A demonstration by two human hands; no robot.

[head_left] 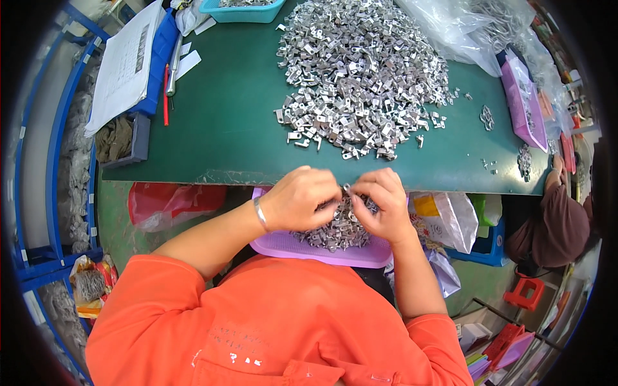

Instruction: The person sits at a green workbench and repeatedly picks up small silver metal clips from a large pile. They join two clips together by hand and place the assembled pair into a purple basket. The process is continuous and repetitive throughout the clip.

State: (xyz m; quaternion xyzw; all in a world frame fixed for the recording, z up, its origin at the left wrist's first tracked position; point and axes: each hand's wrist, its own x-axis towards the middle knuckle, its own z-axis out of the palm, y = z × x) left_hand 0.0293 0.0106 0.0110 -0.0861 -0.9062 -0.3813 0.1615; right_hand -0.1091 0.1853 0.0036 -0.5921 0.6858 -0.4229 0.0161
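On my lap, tucked against the table's front edge, is a purple plastic basket (283,246) with many small bent metal brackets (341,228) in it. Above it, my right hand (384,204) pinches a small metal piece (347,188) between thumb and fingertips; it looks like one of the brackets. Close beside it, my left hand (301,198), with a bangle at the wrist, is curled, its fingers smeared by motion. Whether those fingers hold anything does not show. A large heap of similar silver brackets (364,71) spreads over the green table (212,122) beyond my hands.
At the table's left lie a blue tray with papers (129,64), a red pen (166,96) and a grey bin (138,138). A turquoise basket (241,14) stands behind. Plastic bags (444,26) and a pink basket (523,106) fill the right. Another person (547,225) sits at far right.
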